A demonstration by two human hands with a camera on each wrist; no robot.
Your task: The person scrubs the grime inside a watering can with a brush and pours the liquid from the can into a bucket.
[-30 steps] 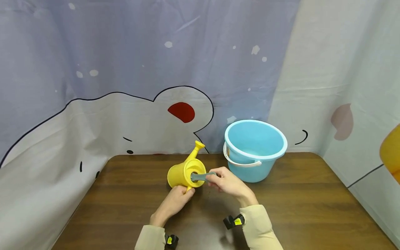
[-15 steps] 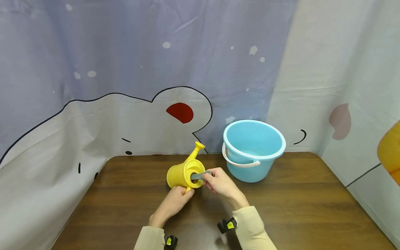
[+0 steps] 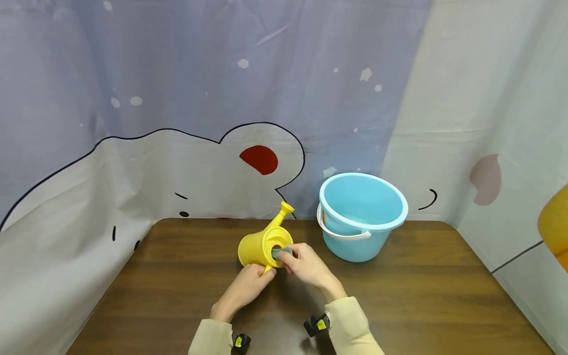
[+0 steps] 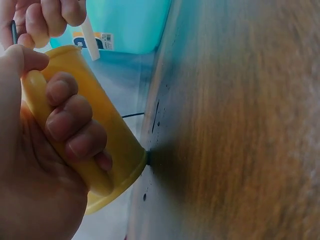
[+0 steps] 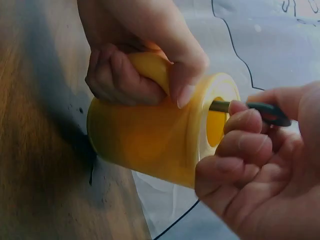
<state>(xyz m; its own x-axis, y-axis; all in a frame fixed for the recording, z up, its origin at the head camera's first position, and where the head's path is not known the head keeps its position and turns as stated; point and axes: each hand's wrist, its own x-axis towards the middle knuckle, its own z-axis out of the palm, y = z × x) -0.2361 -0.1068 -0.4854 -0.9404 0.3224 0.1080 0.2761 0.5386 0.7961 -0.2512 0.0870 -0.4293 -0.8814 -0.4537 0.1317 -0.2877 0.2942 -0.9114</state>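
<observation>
A yellow watering can point(image 3: 254, 248) is tilted over the table, its opening facing the right hand and its spout pointing to the back. My left hand point(image 3: 249, 285) grips its handle point(image 4: 42, 102), with fingers curled round it in the left wrist view. My right hand point(image 3: 310, 268) pinches the grey-green handle of a slim tool point(image 5: 270, 113). The tool's thin shaft runs into the can's round opening, and its far end is hidden inside. Whether the can's lower edge touches the table I cannot tell.
A light-blue bucket point(image 3: 335, 214) with a white carrying handle point(image 3: 346, 236) stands at the back right of the brown wooden table point(image 3: 421, 296). Behind the table hangs a printed curtain point(image 3: 199, 172).
My right hand has moved left toward the can, and the tool has gone deeper into the opening, leaving less of its handle showing. My left hand and the can have hardly moved.
</observation>
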